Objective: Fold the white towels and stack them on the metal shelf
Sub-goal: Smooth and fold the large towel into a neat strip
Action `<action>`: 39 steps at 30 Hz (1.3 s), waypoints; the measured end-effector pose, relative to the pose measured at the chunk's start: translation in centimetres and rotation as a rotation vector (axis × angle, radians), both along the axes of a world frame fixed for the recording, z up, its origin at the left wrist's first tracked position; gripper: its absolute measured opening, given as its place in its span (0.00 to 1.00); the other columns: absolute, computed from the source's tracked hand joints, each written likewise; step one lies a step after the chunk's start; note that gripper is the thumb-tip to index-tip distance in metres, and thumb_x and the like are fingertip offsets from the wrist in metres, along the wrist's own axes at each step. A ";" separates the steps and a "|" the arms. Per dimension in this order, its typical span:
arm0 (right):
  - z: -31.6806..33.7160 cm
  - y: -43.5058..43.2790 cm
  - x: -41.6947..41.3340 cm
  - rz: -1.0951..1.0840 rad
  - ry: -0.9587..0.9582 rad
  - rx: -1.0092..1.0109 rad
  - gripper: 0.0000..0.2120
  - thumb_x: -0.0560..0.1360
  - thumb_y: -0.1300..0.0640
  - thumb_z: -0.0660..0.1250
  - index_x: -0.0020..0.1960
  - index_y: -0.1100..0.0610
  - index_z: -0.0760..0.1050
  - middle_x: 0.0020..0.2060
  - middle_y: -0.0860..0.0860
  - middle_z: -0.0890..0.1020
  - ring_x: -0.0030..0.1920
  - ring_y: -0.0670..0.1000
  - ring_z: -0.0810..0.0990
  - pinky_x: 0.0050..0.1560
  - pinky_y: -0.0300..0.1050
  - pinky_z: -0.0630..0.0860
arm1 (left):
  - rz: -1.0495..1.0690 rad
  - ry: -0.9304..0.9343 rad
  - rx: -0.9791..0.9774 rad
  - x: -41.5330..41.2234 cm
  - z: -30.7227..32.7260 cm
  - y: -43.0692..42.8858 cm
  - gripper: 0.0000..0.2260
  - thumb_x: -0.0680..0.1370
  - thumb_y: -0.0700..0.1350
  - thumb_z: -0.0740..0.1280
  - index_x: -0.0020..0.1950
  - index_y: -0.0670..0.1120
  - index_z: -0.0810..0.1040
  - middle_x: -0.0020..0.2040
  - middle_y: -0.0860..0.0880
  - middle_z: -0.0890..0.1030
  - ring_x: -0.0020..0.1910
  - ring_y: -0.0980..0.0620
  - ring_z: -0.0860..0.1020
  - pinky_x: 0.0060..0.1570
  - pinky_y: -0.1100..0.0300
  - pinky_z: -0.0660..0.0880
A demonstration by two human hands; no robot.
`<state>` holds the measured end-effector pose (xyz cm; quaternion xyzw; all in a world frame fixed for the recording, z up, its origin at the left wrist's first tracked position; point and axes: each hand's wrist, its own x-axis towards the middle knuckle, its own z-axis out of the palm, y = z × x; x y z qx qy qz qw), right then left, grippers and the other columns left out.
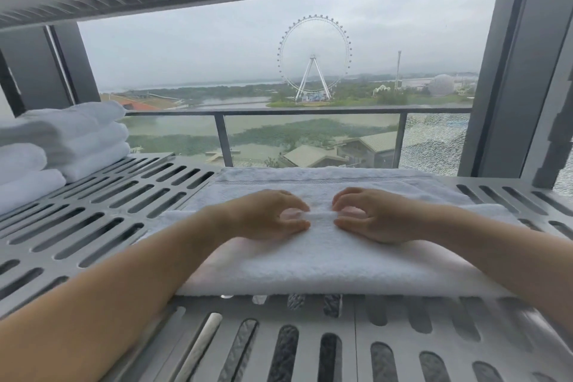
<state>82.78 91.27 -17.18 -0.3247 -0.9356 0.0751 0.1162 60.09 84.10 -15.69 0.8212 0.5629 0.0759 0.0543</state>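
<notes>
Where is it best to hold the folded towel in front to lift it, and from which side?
Take the towel by its two short ends, sliding a hand under from each side. It lies flat, wide and layered; lifted by the pinched centre, its ends would probably sag.

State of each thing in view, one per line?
Slotted grey metal shelf: level, loaded.
White terry towel at centre: folded flat on shelf, middle ridge pinched up.
Left hand: pinches that ridge.
Right hand: pinches that ridge.
Folded white towels at left: stacked on shelf.
</notes>
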 end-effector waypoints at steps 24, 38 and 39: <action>-0.5 -0.8 0.9 -0.227 0.052 0.149 0.20 0.75 0.37 0.55 0.33 0.51 0.66 0.32 0.45 0.74 0.34 0.45 0.72 0.31 0.43 0.63 | 0.063 0.243 0.265 -5.2 -0.5 0.4 0.09 0.79 0.56 0.55 0.45 0.53 0.67 0.42 0.57 0.72 0.41 0.55 0.73 0.37 0.61 0.65; -0.5 -5.7 2.8 -0.006 0.331 0.144 0.08 0.73 0.56 0.64 0.49 0.49 0.80 0.45 0.44 0.83 0.43 0.42 0.79 0.46 0.40 0.76 | -0.114 0.133 -0.081 4.5 -1.8 0.8 0.26 0.81 0.57 0.46 0.76 0.51 0.43 0.77 0.53 0.46 0.74 0.60 0.44 0.73 0.55 0.42; -0.6 -5.6 3.4 -0.023 0.334 0.113 0.09 0.74 0.56 0.64 0.52 0.50 0.80 0.47 0.44 0.83 0.46 0.42 0.79 0.48 0.41 0.76 | -0.123 0.178 -0.070 4.8 -1.6 0.8 0.26 0.81 0.56 0.46 0.76 0.51 0.42 0.77 0.54 0.44 0.74 0.60 0.42 0.73 0.52 0.39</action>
